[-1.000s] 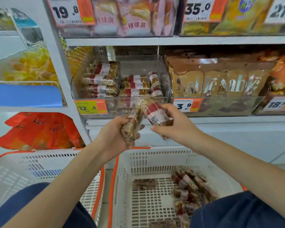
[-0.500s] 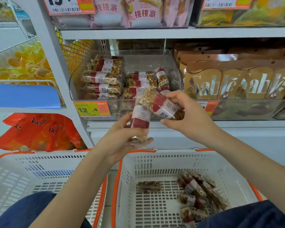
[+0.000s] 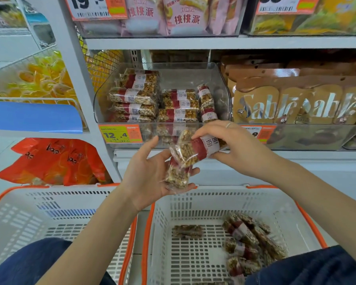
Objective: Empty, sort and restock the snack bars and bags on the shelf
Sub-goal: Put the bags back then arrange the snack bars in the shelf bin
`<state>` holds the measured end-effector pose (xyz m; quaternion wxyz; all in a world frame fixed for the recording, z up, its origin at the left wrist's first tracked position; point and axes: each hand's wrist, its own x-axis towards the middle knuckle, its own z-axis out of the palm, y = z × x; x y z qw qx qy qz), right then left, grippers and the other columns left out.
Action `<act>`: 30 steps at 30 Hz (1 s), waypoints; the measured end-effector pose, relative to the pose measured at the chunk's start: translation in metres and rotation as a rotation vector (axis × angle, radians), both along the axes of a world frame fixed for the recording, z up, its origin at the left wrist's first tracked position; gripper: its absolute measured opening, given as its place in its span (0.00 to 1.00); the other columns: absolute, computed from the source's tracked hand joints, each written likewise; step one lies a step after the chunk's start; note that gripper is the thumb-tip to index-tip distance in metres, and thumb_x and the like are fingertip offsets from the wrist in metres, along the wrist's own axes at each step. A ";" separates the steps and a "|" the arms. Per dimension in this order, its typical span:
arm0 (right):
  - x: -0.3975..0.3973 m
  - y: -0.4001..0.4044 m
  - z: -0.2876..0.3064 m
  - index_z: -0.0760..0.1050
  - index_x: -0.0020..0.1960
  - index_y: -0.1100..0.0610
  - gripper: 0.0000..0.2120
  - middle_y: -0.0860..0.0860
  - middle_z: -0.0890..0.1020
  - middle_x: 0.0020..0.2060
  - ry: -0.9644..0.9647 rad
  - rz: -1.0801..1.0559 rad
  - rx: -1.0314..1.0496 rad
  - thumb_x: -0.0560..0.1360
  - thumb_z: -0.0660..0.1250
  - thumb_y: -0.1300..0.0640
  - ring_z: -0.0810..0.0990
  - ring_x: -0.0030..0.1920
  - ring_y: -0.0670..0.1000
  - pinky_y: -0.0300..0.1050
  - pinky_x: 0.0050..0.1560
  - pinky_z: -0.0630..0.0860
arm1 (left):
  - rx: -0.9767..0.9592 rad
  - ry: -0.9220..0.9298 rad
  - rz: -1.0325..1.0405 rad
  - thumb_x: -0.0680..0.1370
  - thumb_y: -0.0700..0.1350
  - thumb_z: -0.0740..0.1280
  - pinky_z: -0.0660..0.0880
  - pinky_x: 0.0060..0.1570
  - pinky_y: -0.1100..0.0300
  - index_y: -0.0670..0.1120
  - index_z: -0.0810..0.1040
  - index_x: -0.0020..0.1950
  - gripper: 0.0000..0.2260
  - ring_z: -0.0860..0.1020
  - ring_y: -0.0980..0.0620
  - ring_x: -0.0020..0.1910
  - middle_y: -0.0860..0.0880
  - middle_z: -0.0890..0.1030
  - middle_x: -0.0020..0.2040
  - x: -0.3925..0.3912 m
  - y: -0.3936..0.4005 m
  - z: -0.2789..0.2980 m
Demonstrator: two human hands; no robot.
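The clear plastic shelf bin (image 3: 224,83) has open room at its right and rear; stacked nut bars in clear wrappers (image 3: 136,97) fill the left and middle.

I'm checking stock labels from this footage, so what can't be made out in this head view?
- Price tag under the Sable bags: the right hand covers most of its digits.
- Bar in the left hand: its label sits under the right hand's bar.
- Top tags: cut off by the upper frame edge.
- Bars in the right basket: blurred, print unreadable.
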<state>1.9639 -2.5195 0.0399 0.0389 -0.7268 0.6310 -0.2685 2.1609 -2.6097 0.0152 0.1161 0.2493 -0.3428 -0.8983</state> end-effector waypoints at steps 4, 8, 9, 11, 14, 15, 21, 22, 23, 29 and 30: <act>0.006 -0.001 0.004 0.79 0.59 0.49 0.22 0.49 0.75 0.63 0.161 0.140 -0.030 0.71 0.70 0.70 0.68 0.65 0.48 0.44 0.63 0.65 | -0.091 -0.053 -0.101 0.71 0.67 0.59 0.74 0.56 0.40 0.43 0.74 0.65 0.34 0.75 0.38 0.63 0.40 0.78 0.63 0.003 0.004 0.004; 0.014 -0.003 -0.001 0.79 0.59 0.52 0.21 0.50 0.79 0.57 0.274 0.254 -0.056 0.70 0.69 0.70 0.71 0.61 0.50 0.41 0.62 0.66 | -0.461 -0.162 -0.162 0.61 0.52 0.77 0.71 0.60 0.37 0.45 0.75 0.62 0.31 0.77 0.40 0.60 0.40 0.80 0.59 0.003 0.011 -0.001; 0.013 -0.003 -0.002 0.78 0.59 0.52 0.21 0.49 0.79 0.57 0.266 0.261 -0.043 0.70 0.70 0.69 0.71 0.60 0.49 0.41 0.62 0.67 | -0.528 -0.199 -0.159 0.60 0.48 0.76 0.72 0.60 0.37 0.46 0.74 0.62 0.31 0.77 0.39 0.60 0.40 0.79 0.59 0.003 0.012 -0.002; 0.011 -0.004 -0.004 0.76 0.63 0.51 0.22 0.47 0.79 0.58 0.269 0.232 -0.007 0.71 0.72 0.64 0.71 0.61 0.48 0.47 0.60 0.73 | -0.584 -0.254 -0.152 0.59 0.46 0.74 0.74 0.58 0.39 0.47 0.74 0.61 0.30 0.78 0.39 0.58 0.39 0.80 0.57 0.002 0.014 -0.003; 0.013 -0.007 -0.014 0.73 0.65 0.50 0.27 0.47 0.79 0.59 0.398 0.221 -0.014 0.68 0.76 0.59 0.72 0.62 0.49 0.50 0.62 0.71 | -0.759 -0.339 -0.158 0.59 0.47 0.73 0.78 0.55 0.44 0.48 0.74 0.60 0.29 0.81 0.45 0.53 0.44 0.82 0.54 0.002 0.014 -0.007; 0.015 -0.009 -0.019 0.74 0.64 0.50 0.27 0.46 0.80 0.58 0.452 0.230 -0.033 0.67 0.76 0.58 0.74 0.61 0.50 0.49 0.64 0.68 | -0.785 -0.358 -0.164 0.59 0.47 0.73 0.79 0.54 0.45 0.47 0.75 0.59 0.28 0.82 0.46 0.52 0.44 0.82 0.53 0.002 0.014 -0.008; 0.020 -0.022 -0.021 0.78 0.57 0.51 0.20 0.47 0.82 0.48 0.497 0.236 0.098 0.67 0.76 0.56 0.79 0.51 0.52 0.49 0.56 0.76 | -0.742 -0.438 -0.217 0.57 0.50 0.74 0.79 0.46 0.55 0.47 0.76 0.55 0.27 0.82 0.46 0.48 0.42 0.83 0.51 0.009 0.011 0.001; 0.021 -0.024 -0.016 0.77 0.59 0.51 0.20 0.47 0.82 0.49 0.471 0.214 0.159 0.68 0.74 0.56 0.78 0.52 0.51 0.50 0.52 0.77 | -0.754 -0.453 -0.236 0.59 0.52 0.73 0.78 0.46 0.55 0.47 0.77 0.54 0.25 0.82 0.47 0.47 0.42 0.83 0.51 0.012 0.004 0.007; 0.021 -0.029 -0.010 0.76 0.60 0.50 0.20 0.47 0.81 0.50 0.441 0.182 0.196 0.69 0.72 0.55 0.77 0.53 0.51 0.50 0.50 0.77 | -0.748 -0.454 -0.225 0.62 0.55 0.72 0.78 0.46 0.55 0.47 0.78 0.55 0.24 0.82 0.48 0.46 0.43 0.83 0.50 0.017 -0.004 0.014; 0.018 -0.098 0.043 0.77 0.50 0.57 0.17 0.48 0.79 0.43 -0.011 -0.091 0.172 0.67 0.77 0.50 0.78 0.46 0.49 0.47 0.46 0.76 | -0.740 -0.693 0.313 0.77 0.58 0.63 0.74 0.51 0.52 0.47 0.77 0.56 0.16 0.79 0.46 0.53 0.47 0.80 0.55 0.055 -0.074 0.044; 0.022 -0.118 0.050 0.75 0.47 0.56 0.16 0.48 0.77 0.41 0.014 -0.104 0.192 0.67 0.77 0.49 0.77 0.46 0.50 0.44 0.43 0.72 | -0.841 -0.789 0.320 0.77 0.54 0.64 0.73 0.50 0.53 0.47 0.76 0.58 0.15 0.78 0.46 0.53 0.46 0.79 0.55 0.060 -0.081 0.040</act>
